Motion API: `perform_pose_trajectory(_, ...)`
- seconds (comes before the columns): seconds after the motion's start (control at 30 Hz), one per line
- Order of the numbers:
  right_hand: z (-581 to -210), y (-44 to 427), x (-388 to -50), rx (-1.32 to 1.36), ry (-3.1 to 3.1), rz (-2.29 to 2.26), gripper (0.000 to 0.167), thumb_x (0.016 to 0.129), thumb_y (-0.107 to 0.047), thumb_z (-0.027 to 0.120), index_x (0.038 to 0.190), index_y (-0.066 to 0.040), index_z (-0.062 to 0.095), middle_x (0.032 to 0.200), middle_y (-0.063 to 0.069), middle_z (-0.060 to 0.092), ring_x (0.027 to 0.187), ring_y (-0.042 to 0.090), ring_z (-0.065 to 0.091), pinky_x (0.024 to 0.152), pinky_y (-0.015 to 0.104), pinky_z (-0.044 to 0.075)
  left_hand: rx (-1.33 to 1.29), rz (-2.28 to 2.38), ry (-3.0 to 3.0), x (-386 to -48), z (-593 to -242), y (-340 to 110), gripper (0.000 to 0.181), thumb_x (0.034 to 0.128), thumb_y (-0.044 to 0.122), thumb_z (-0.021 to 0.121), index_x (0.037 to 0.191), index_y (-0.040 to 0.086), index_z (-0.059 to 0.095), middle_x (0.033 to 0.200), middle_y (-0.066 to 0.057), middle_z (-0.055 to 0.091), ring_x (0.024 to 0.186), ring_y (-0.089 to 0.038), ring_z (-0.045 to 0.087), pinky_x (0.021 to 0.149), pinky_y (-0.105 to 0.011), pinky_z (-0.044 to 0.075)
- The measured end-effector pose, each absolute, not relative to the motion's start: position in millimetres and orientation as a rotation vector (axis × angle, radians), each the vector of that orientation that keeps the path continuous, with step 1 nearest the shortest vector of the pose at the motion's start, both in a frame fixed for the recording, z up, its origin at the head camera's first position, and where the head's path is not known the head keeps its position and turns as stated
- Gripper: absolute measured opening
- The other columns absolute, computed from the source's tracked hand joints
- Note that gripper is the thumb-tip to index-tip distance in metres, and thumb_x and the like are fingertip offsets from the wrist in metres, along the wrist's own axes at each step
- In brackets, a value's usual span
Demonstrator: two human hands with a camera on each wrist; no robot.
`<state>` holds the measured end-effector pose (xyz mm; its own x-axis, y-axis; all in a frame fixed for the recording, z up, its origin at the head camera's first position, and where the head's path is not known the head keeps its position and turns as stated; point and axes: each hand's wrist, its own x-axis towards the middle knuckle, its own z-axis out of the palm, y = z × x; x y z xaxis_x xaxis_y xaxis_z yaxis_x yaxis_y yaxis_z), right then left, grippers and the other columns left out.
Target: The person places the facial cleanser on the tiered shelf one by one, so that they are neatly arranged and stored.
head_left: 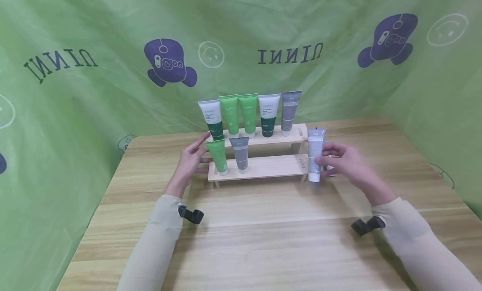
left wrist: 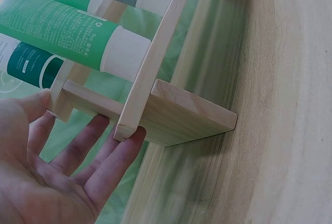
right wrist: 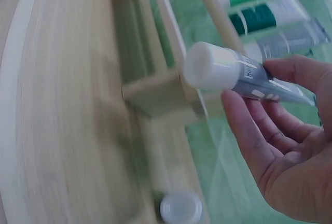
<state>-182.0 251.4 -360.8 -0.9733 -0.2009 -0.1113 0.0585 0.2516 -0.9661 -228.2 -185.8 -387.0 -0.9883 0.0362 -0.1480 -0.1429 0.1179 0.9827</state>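
Observation:
A two-tier wooden rack stands on the table with tubes upright on both steps. My left hand is at its left end; the left wrist view shows the fingers fairly straight, touching the shelf ends and side. In my right hand is a grey tube with a white cap, pinched between thumb and fingers. It hangs cap down just off the rack's right end. On the lower step are a green tube and a grey tube.
Along the upper step stand two white-and-dark-green tubes, two green tubes and a grey tube. A round white cap is near the table edge below my right hand. Green printed cloth hangs behind the wooden table.

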Motion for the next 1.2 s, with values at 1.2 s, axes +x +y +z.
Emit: perform_pose_trajectory(1.2, -369, 144, -203, -0.62, 2.319, -1.91, 0.041, 0.086, 0.005, 0.075, 0.125, 0.006, 0.061, 0.12, 0.022, 0.067, 0.109, 0.032, 0.066, 0.093, 0.031, 0.056, -0.098, 2.004, 2.249, -228, -387, -186, 0.047, 0.1032, 0.038, 0.057, 0.149, 0.041, 0.047, 0.147, -0.016, 0.052, 0.111, -0.044, 0.063, 0.076, -0.05, 0.061)
